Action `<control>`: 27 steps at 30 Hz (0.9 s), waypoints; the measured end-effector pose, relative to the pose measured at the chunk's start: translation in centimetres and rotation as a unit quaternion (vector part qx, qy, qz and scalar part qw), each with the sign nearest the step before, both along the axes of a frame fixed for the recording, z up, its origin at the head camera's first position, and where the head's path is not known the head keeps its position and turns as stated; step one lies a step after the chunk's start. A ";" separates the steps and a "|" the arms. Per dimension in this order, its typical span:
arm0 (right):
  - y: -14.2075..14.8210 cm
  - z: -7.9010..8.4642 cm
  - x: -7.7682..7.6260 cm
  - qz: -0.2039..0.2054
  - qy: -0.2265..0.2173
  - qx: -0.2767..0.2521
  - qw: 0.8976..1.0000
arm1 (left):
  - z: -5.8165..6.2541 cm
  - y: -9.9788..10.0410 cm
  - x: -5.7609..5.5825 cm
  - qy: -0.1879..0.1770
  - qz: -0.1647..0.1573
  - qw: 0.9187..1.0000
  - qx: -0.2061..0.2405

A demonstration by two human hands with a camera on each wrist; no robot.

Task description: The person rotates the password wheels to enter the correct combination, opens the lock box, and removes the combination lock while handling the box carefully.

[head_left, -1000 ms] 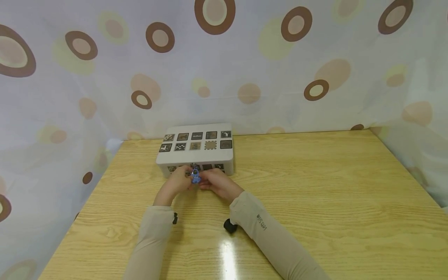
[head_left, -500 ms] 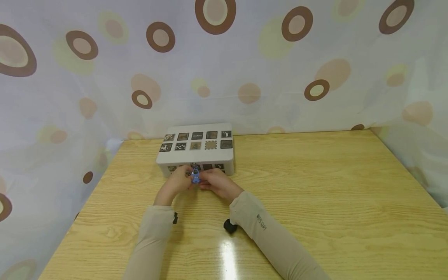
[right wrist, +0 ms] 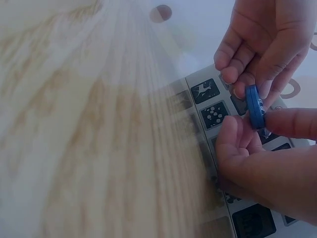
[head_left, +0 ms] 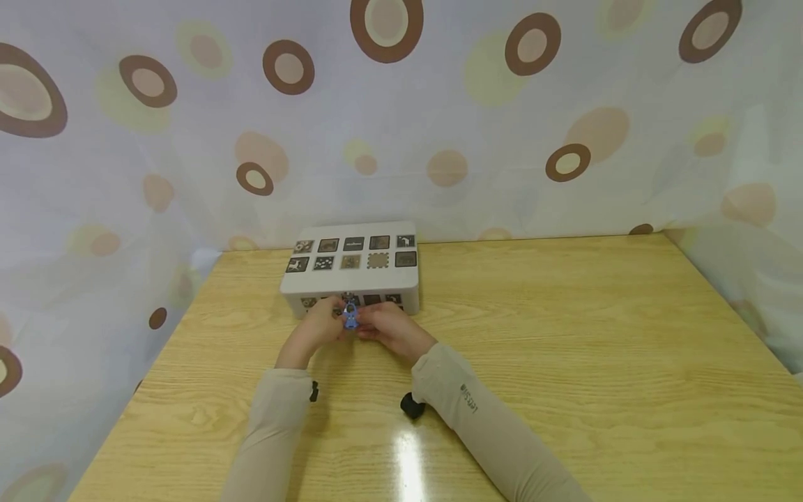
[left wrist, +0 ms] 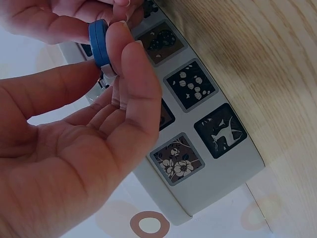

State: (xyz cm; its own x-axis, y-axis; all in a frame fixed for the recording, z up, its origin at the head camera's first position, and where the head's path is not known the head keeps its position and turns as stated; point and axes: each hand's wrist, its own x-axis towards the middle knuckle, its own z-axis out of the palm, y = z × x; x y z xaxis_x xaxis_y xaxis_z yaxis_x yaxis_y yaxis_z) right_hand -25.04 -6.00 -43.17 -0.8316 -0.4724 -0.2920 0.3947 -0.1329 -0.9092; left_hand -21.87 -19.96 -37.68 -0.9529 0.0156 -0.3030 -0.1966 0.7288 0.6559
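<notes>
A small blue padlock (head_left: 350, 316) with what look like number dials on one edge is held at the front of a white box (head_left: 351, 280). My left hand (head_left: 316, 325) pinches it between thumb and fingers, as the left wrist view shows of the padlock (left wrist: 100, 43). From the other side my right hand (head_left: 395, 328) holds it too, thumb and fingertips on the padlock (right wrist: 254, 106). A bit of silvery metal (left wrist: 106, 82) shows beside it; whether it passes through the box's clasp is hidden by the fingers.
The box, with several square pictures on lid and front, stands on a wooden table (head_left: 564, 348) near the back. A curtain with brown rings (head_left: 439, 104) hangs behind and at the sides. A black wrist camera (head_left: 413, 405) sits under the right sleeve.
Both hands stay in place at the front of the box. The padlock appears tilted slightly differently between the fingers than a second ago.
</notes>
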 end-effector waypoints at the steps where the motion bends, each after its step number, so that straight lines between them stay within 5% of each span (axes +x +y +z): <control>1: 0.0 0.0 0.0 -0.002 -0.001 -0.003 1.000 | 0.0 0.0 0.0 0.000 0.001 1.000 0.000; 18: 0.0 -0.1 -0.1 -0.013 -0.006 0.016 1.000 | -0.4 -0.5 -0.2 0.011 0.008 1.000 0.005; 27: -0.2 -0.5 0.1 -0.021 -0.026 -0.003 0.999 | -0.3 -0.5 0.2 0.052 -0.002 0.997 -0.060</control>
